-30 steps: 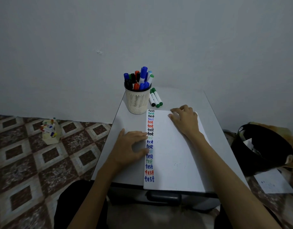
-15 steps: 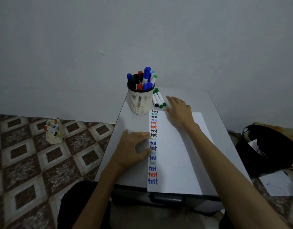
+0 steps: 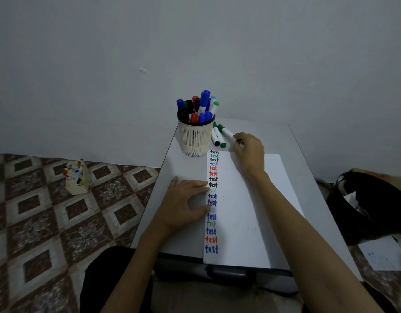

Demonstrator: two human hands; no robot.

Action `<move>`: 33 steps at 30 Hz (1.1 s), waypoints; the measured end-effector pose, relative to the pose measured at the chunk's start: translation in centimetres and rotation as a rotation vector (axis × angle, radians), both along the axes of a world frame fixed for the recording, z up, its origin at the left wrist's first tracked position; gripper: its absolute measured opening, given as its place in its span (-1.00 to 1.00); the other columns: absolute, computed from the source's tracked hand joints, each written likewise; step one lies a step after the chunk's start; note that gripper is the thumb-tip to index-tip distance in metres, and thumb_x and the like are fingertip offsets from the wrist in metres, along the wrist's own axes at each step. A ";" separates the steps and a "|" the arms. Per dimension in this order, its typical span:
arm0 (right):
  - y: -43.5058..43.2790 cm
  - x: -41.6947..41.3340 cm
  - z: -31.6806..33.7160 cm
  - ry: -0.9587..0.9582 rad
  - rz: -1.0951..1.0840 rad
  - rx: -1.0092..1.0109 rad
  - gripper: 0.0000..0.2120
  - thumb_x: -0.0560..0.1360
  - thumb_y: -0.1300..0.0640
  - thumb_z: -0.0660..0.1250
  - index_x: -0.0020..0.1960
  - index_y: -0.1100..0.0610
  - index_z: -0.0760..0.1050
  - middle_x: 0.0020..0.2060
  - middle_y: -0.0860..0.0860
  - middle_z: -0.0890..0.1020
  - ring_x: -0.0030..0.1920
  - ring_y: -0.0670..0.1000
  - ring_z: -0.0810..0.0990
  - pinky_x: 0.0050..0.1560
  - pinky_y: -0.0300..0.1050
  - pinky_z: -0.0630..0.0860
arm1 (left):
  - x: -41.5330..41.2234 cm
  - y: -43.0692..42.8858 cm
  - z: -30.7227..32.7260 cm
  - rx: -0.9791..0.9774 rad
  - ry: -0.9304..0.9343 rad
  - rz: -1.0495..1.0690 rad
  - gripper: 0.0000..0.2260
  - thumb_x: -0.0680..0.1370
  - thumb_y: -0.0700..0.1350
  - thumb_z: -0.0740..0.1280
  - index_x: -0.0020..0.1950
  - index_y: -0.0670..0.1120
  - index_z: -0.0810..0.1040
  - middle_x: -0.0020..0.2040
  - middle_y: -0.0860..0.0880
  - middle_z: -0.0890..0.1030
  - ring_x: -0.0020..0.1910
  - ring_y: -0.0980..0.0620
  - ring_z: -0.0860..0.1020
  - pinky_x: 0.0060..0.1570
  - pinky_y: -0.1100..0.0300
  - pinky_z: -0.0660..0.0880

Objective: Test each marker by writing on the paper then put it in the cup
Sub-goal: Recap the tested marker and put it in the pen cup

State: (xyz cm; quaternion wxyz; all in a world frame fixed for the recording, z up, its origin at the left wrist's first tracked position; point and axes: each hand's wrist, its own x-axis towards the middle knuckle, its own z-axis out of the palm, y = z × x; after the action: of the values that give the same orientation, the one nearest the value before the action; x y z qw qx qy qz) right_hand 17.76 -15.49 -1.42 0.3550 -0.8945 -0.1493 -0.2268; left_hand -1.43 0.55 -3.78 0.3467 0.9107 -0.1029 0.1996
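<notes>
While pinching the near end of the green-capped marker [image 3: 227, 132] in right hand [image 3: 249, 150], pins paper [image 3: 247, 211] with left hand [image 3: 183, 206].

Left: fingers straight, slightly spread, laid flat, palm on table [image 3: 283, 141], fingertips over the sheet's left edge beside the column of "test" words [image 3: 212, 199]. Likely there to stop the sheet sliding under a pen stroke while keeping the writing uncovered.

Right: fingers curled round the marker's white barrel. Thumb side hidden, so exact contact points hard to tell. Leaves the cap end poking out past the fingers, toward the far left, roughly at the cup [image 3: 196, 138]. Cannot tell whether lifted or touching the table.

Marker position: just right of two other loose markers [image 3: 218, 136], close to parallel with them, all just beside the cup's right side. Probably parked there as the untested pile, near both sheet and cup.

Cup upright toward table's far edge, just beyond the paper's top-left corner, packed with capped markers [image 3: 199, 107] standing on end. Judged as the tested ones.

Cap on, so needs uncapping before any writing. Would likely mean lifting left hand off the sheet.

Judged step: pickup of next marker, three left outside the cup.

Off-task: small holder of pens [image 3: 76, 177] on tiled floor at left, black bag [image 3: 371, 204] and loose sheet [image 3: 382, 254] at right.
</notes>
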 end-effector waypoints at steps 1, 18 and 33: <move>-0.2 -0.3 0.3 -0.026 -0.006 0.136 -0.78 0.51 0.24 0.27 0.12 0.20 0.59 -0.05 0.11 0.63 -0.09 0.07 0.56 -0.06 -0.02 0.53 | 0.0 0.0 0.0 -0.002 -0.001 0.001 -0.48 0.35 0.25 0.28 0.20 0.00 0.56 0.23 0.24 0.44 0.24 0.36 0.32 0.44 -0.15 -0.02; -1.1 -14.4 4.5 0.395 0.491 0.961 -0.86 0.58 0.29 0.21 0.04 0.34 0.50 -0.23 0.20 0.55 -0.35 0.03 0.54 -0.45 -0.20 0.50 | -1.1 -1.0 1.9 -0.184 -0.009 -0.013 -0.52 0.52 0.20 0.17 0.38 0.03 0.31 0.12 0.18 0.49 0.08 0.26 0.47 0.02 0.39 0.42; 0.1 -17.2 2.3 0.627 0.640 0.879 -0.87 0.48 0.32 0.37 -0.04 0.39 0.50 -0.34 0.23 0.56 -0.41 0.07 0.52 -0.44 -0.17 0.48 | -1.9 -1.3 2.0 -0.179 -0.036 -0.134 -0.69 0.57 0.11 0.08 -0.04 -0.07 0.48 -0.40 0.09 0.47 -0.43 0.14 0.45 -0.39 0.38 0.33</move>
State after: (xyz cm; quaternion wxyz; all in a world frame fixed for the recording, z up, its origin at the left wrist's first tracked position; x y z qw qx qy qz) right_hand 0.58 -15.36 0.91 0.7670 -0.5999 -0.1914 0.1237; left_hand -3.32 -0.76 -1.73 0.4371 0.8635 -0.1515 0.2009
